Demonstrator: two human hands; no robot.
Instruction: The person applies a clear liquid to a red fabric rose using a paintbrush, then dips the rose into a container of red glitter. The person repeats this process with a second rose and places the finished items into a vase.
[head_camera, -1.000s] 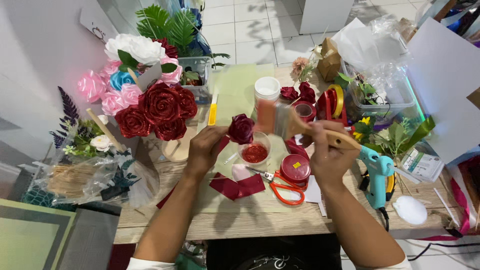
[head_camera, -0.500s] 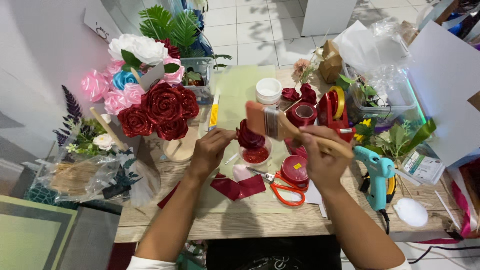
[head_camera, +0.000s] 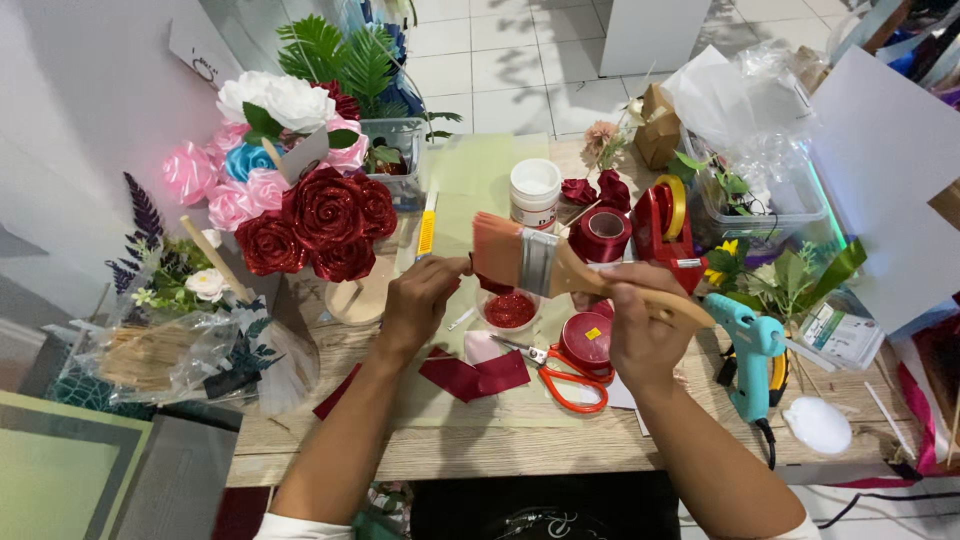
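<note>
- One flat paintbrush (head_camera: 545, 268) with a wooden handle, metal band and pale orange bristles, held level above the table; the right hand (head_camera: 640, 325) is closed around its handle, bristles pointing toward the left hand.
- Left hand (head_camera: 420, 300), fingers pinched together just beside the bristle tip; what they grip is mostly hidden behind the brush, so it cannot be told.
- One small clear cup of red glitter (head_camera: 510, 310), directly below the brush, between the two hands.
- One pair of orange-handled scissors (head_camera: 560, 375), lying flat near the right wrist, touching a round red tin (head_camera: 587, 338).
- Several dark red ribbon pieces (head_camera: 470, 375) on the pale green mat (head_camera: 470, 180).
- One white jar (head_camera: 535, 192) behind the brush, beside a spool of red ribbon (head_camera: 603, 232) and a red tape dispenser (head_camera: 665, 220).
- One teal glue gun (head_camera: 750, 350), right of the right hand, on the wooden table (head_camera: 480, 450).
- One bouquet of glittered red roses (head_camera: 320, 225), left of the left hand, with pink, blue and white ribbon flowers (head_camera: 250, 150) behind it.
</note>
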